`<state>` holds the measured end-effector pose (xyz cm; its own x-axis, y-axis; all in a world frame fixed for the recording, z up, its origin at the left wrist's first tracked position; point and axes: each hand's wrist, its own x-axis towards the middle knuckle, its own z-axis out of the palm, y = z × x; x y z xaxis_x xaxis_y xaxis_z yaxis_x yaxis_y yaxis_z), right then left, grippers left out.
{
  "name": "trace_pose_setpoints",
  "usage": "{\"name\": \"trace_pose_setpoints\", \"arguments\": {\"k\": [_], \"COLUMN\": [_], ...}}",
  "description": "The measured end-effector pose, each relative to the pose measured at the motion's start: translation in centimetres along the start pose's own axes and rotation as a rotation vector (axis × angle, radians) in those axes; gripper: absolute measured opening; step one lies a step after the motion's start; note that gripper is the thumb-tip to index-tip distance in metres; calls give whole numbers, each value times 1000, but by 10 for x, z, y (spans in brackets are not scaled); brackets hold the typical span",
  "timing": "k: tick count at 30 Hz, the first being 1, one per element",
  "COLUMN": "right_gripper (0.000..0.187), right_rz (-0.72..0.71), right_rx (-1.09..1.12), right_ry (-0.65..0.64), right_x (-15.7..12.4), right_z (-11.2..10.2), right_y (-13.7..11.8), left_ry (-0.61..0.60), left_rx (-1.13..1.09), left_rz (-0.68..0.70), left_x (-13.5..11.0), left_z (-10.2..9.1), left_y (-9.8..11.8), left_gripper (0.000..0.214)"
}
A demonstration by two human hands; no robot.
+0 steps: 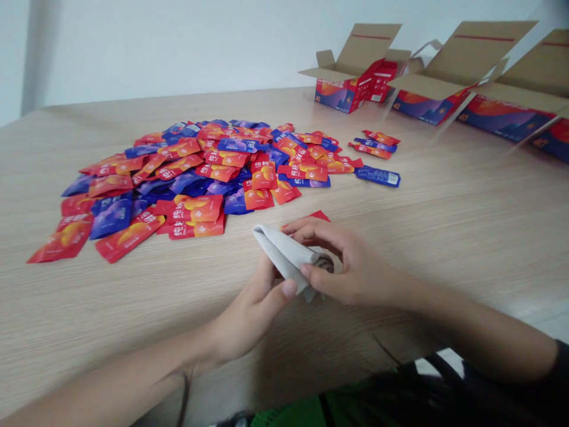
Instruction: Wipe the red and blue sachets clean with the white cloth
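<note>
At the far left, across the wood-grain surface [111,302], a broad, loose heap of red and blue sachets [195,178]. Nearer and to the right, left hand [249,317] supporting from below, fingers tucked behind and partly hidden, thumb laid against the lower edge. Between both hands, just in front of the heap, a folded grey ribbed cloth [287,252], narrow at the left end, rolled into a darker curl at the right. Looks light, soft and limp; probably not slippery and hardly fragile, though apt to fall open if pinched by one layer only. Better gripped through all layers, at the left fold and around the rolled end. Just behind, mostly covered, a red sachet [320,216]. Right hand [355,267] holding the rolled end, fingers curled over the far side, thumb pressed on the near one. Farther right, a blue sachet [377,176], a small group of sachets [376,144] beyond, then open printed cartons [422,105] running to the edge of view.
</note>
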<state>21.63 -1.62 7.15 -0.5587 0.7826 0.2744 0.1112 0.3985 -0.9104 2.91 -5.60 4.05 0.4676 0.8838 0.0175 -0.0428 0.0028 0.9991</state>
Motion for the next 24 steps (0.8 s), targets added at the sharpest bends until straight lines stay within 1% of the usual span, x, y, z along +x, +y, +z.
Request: {"name": "trace_pose_setpoints", "arguments": {"k": [3, 6, 9, 11, 13, 15, 17, 19, 21, 23, 24], "right_gripper": [25, 27, 29, 27, 21, 12, 5, 6, 10, 13, 14], "right_rz": [-47, -119, -193, -209, -188, -126, -48, 36, 155, 321, 412], "right_rx": [-93, -211, -286, -287, -266, -225, -139, 2, 180, 364, 454], "right_ry": [38, 61, 71, 74, 68, 74, 149, 263, 329, 304, 259], "right_x": [-1, -2, -4, -5, -5, -3, 2, 8, 15, 22, 24], "right_z": [5, 11, 16, 14, 7, -8, -27, -45, -56, -57, -56], "right_y": [3, 8, 10, 9, 8, 5, 5, 10, 21, 36, 45], "left_ry": [27, 105, 182, 213, 224, 233, 262, 311, 354, 376, 382], "left_rx": [18, 22, 7, 11, 9, -43, -162, -305, -404, -427, -424], "left_rz": [-9, -17, -53, -62, -69, -111, -192, -273, -322, -344, -343], "left_x": [-1, 0, 4, 6, 8, 9, 11, 16, 24, 33, 36], "left_z": [-1, 1, 4, 3, 0, -5, -11, -17, -24, -33, -37], "left_y": [0, 0, 1, 2, 5, 10, 17, 21, 22, 16, 11], "left_gripper": [62, 55, 43, 34, 26, 20, 18, 15, 14, 14, 14]}}
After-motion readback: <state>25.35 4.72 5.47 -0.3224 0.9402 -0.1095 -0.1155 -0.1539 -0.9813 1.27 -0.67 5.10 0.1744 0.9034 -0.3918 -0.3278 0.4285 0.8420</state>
